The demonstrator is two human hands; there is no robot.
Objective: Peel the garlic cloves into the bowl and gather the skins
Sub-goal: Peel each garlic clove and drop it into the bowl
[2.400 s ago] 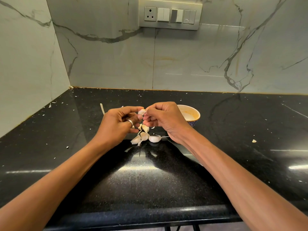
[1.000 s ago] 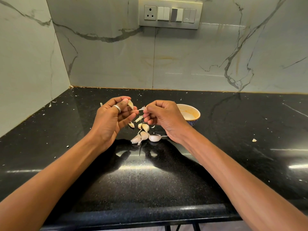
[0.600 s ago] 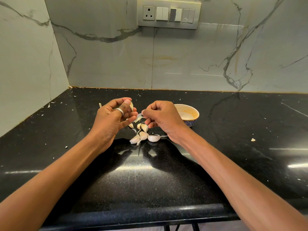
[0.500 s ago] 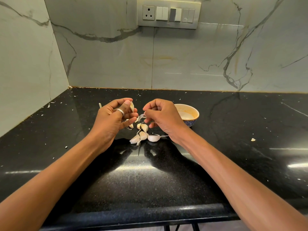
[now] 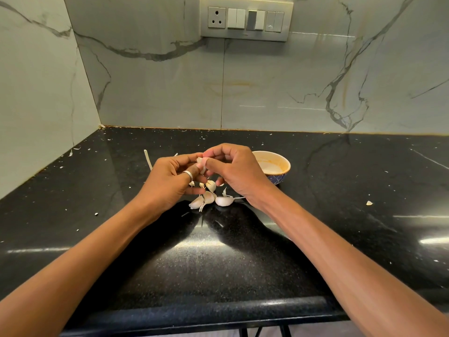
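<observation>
A garlic clove (image 5: 201,163) is pinched between the left hand (image 5: 170,184) and right hand (image 5: 239,172), both grips closed on it, above loose cloves (image 5: 209,197) on the black worktop (image 5: 218,263), near a bowl (image 5: 275,162).

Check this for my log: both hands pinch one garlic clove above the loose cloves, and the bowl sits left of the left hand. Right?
No: the head view shows the bowl right of the right hand, partly behind it. The left hand and right hand do pinch one garlic clove above the loose cloves.
</observation>
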